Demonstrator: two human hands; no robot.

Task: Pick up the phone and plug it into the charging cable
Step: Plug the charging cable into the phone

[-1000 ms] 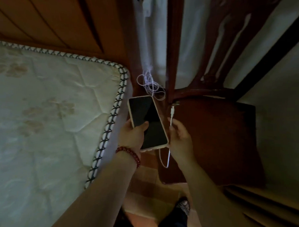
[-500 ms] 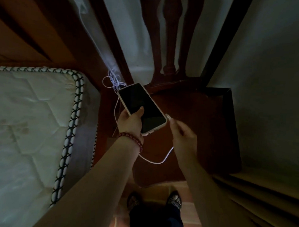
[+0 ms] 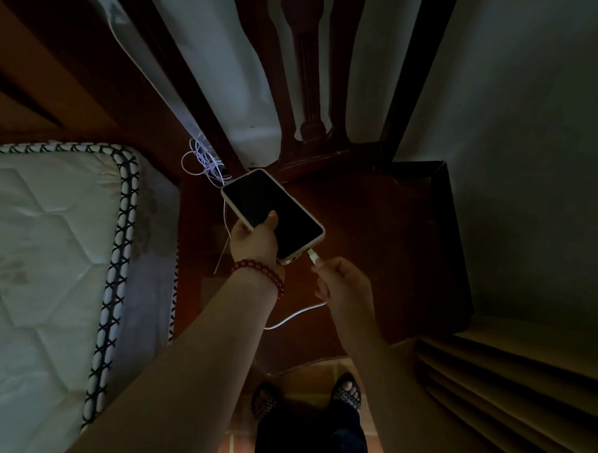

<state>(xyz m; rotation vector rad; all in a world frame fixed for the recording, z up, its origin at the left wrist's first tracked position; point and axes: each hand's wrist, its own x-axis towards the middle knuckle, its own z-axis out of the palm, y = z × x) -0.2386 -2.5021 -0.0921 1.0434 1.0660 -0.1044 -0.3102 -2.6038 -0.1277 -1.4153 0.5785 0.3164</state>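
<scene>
The phone (image 3: 274, 208), dark-screened in a pale case, is held over the chair seat by my left hand (image 3: 255, 243), thumb on the screen. A red bead bracelet circles that wrist. My right hand (image 3: 344, 285) pinches the white charging cable (image 3: 295, 317) just behind its plug (image 3: 312, 256). The plug tip sits right at the phone's bottom edge; whether it is inserted I cannot tell. Slack cable loops under my right hand, and a tangle of it (image 3: 204, 164) hangs behind the phone.
A dark wooden chair (image 3: 410, 238) stands under my hands, its back against a pale wall. A quilted mattress (image 3: 50, 249) with black-and-white piping lies at left. Slatted wood panels (image 3: 523, 390) are at lower right. My sandalled feet (image 3: 347, 392) stand on a tiled floor.
The view has closed in over the chair. My right hand has dropped below the phone and brought the plug to its bottom edge. My left hand kept holding the phone.
</scene>
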